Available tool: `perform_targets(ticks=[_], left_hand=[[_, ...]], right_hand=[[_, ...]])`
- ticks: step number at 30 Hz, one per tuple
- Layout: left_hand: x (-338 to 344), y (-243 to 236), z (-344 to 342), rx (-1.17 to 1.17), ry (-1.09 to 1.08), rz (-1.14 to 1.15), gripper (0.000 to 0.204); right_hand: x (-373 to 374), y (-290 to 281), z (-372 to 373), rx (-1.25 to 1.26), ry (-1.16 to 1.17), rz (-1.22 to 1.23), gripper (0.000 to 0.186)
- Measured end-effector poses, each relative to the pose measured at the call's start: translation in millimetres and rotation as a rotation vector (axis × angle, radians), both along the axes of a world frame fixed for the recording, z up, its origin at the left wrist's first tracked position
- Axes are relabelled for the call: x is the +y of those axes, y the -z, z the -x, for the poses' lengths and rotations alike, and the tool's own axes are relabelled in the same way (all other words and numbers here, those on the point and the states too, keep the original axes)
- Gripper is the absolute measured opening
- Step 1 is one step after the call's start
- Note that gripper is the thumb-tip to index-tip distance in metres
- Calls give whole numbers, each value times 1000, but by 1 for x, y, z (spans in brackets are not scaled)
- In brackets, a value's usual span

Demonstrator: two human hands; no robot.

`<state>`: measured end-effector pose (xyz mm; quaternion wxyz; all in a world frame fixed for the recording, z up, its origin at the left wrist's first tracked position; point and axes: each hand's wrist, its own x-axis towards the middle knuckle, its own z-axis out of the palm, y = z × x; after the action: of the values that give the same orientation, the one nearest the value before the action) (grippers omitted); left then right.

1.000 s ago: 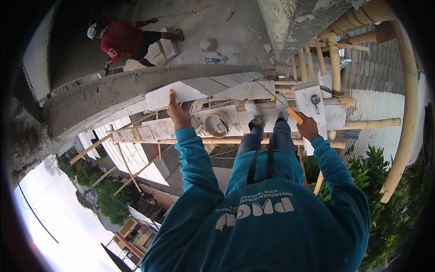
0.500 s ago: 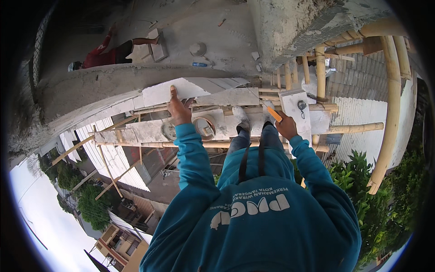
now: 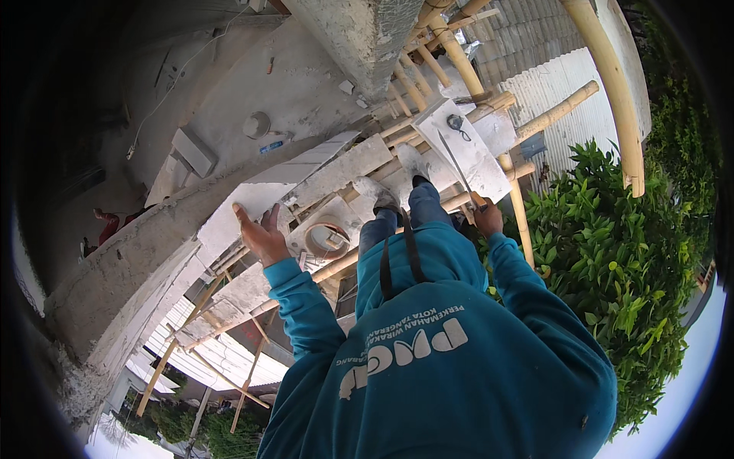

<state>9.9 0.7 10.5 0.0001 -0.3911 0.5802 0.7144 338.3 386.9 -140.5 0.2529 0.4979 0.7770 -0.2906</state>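
Note:
My left hand [image 3: 261,236] is at the near edge of a white lightweight block [image 3: 258,193] on top of the wall. Its fingers are spread, and the thumb lies against or just over the block's edge. Low on the right, my right hand [image 3: 488,219] is closed round the orange handle of a handsaw [image 3: 456,163]. The saw's long thin blade points up and away, across a white block [image 3: 475,162] lying on the scaffold. I cannot tell whether blade and block touch. A small dark object [image 3: 456,122] sits on that block's far end.
My feet stand on planks [image 3: 345,173] laid over bamboo poles [image 3: 552,115]. A round bucket [image 3: 327,239] is between the left hand and my legs. Beyond the wall [image 3: 115,268] are a bottle [image 3: 271,146] and a partly hidden person [image 3: 115,222]. Leafy branches [image 3: 612,268] rise at right.
The view has turned, so the scene is tilted. My left hand has loosened from the wall block, its fingers now spread. The saw in my right hand now lies across the scaffold block.

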Motion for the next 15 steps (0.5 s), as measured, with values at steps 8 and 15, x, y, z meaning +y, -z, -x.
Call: perform_targets(ticks=[8,15], left_hand=[[-1,5,4,-32,-49,-6,70],[-20,23,2,-24,-132,-71,73]], right_hand=[[-53,12,-38,225,315,-216,48],[-34,27,-40,262,123,-186,39]])
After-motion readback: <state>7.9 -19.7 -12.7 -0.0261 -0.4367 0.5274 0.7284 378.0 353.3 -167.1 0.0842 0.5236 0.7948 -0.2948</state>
